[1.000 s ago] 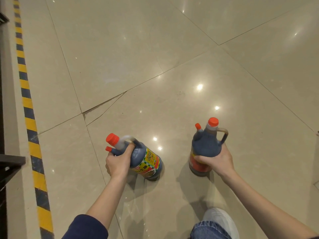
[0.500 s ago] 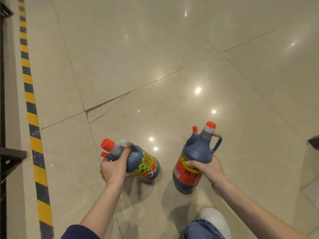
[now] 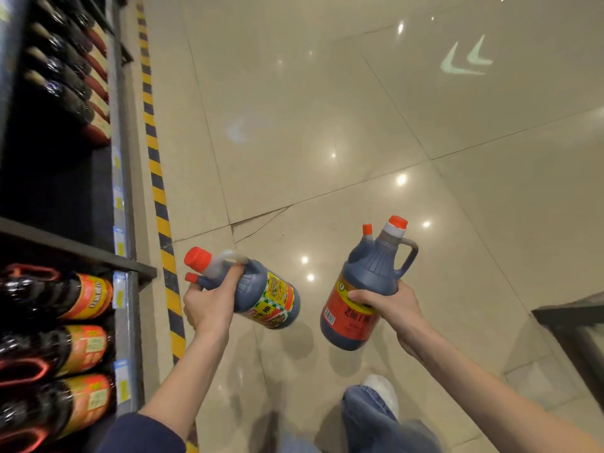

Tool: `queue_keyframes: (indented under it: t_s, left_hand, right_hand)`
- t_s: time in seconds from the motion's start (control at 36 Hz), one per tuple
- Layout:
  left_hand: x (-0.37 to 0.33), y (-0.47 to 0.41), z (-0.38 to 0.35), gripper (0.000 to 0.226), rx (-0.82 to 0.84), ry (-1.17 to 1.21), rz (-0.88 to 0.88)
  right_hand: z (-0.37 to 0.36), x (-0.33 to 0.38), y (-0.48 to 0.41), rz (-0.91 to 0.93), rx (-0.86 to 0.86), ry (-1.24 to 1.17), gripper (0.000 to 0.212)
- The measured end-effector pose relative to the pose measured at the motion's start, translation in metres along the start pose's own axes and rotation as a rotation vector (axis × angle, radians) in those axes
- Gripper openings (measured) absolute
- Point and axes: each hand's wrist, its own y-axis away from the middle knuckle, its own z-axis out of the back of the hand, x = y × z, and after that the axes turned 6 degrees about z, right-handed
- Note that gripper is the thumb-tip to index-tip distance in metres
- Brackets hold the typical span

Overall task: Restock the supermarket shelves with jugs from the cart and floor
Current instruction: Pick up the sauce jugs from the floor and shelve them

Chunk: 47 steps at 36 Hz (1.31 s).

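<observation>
1. Running along the left, the shelf (image 3: 125,204) holds blurred dark bottles (image 3: 81,297); its middle bay looks possibly free.
2. Both jugs hang over the floor (image 3: 327,109): red-label jug (image 3: 362,282) upright, yellow-label jug (image 3: 271,297) tipped sideways.
3. The right hand (image 3: 389,308) wraps the red one's belly; the left hand (image 3: 209,305) curls round the other's neck.
4. That handle-less belly grip could slip, dropping the jug.

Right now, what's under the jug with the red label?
Only the shiny tile floor and a dark shadow; the red-label jug hangs in the right hand. The floor patch straight behind the jug is covered, so I cannot see it.
</observation>
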Motion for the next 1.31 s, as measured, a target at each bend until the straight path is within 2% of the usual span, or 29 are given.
queue_keyframes:
  t_s: [0.14, 0.31, 0.39, 0.44, 0.53, 0.58, 0.72, 0.81, 0.86, 0.92, 1.08, 1.17, 1.22, 1.31]
  left_hand:
    - [-0.095, 0.052, 0.057, 0.064, -0.018, 0.052, -0.041]
    - [-0.205, 0.114, 0.133, 0.058, -0.076, 0.153, -0.138]
    - [-0.25, 0.14, 0.175, 0.06, -0.121, 0.217, -0.182]
    - [-0.276, 0.158, 0.204, 0.051, -0.156, 0.252, -0.218]
    - [-0.31, 0.181, 0.249, 0.029, -0.215, 0.302, -0.27]
    - [-0.325, 0.192, 0.283, 0.025, -0.255, 0.333, -0.286]
    - [-0.351, 0.231, 0.358, 0.033, -0.346, 0.444, -0.37]
    - [-0.358, 0.258, 0.408, 0.056, -0.384, 0.474, -0.407]
    - [-0.357, 0.274, 0.442, 0.066, -0.434, 0.491, -0.425]
    - [-0.356, 0.292, 0.474, 0.057, -0.474, 0.5, -0.429]
    - [-0.348, 0.337, 0.561, 0.038, -0.623, 0.51, -0.499]
    - [-0.346, 0.36, 0.598, 0.029, -0.707, 0.532, -0.557]
    - [-0.342, 0.372, 0.62, 0.028, -0.742, 0.542, -0.584]
    - [-0.334, 0.388, 0.652, 0.035, -0.782, 0.564, -0.601]
  right_hand:
    - [-0.005, 0.103, 0.052, 0.022, 0.076, 0.035, 0.074]
    - [-0.023, 0.23, 0.112, 0.12, 0.24, 0.052, 0.054]
    - [-0.038, 0.284, 0.14, 0.173, 0.3, 0.062, 0.059]
    - [-0.05, 0.313, 0.159, 0.207, 0.332, 0.07, 0.061]
    - [-0.072, 0.352, 0.191, 0.271, 0.396, 0.055, 0.051]
    - [-0.088, 0.372, 0.212, 0.306, 0.449, 0.072, 0.053]
    - [-0.13, 0.413, 0.271, 0.417, 0.593, 0.12, 0.048]
    - [-0.154, 0.429, 0.315, 0.468, 0.667, 0.115, 0.054]
    - [-0.169, 0.437, 0.345, 0.498, 0.708, 0.118, 0.049]
    - [-0.183, 0.443, 0.374, 0.529, 0.745, 0.111, 0.041]
    - [-0.224, 0.454, 0.455, 0.617, 0.852, 0.101, 0.05]
    - [-0.242, 0.457, 0.488, 0.637, 0.893, 0.089, 0.04]
    - [-0.254, 0.458, 0.509, 0.643, 0.975, 0.087, 0.038]
    - [-0.271, 0.459, 0.539, 0.651, 1.07, 0.092, 0.048]
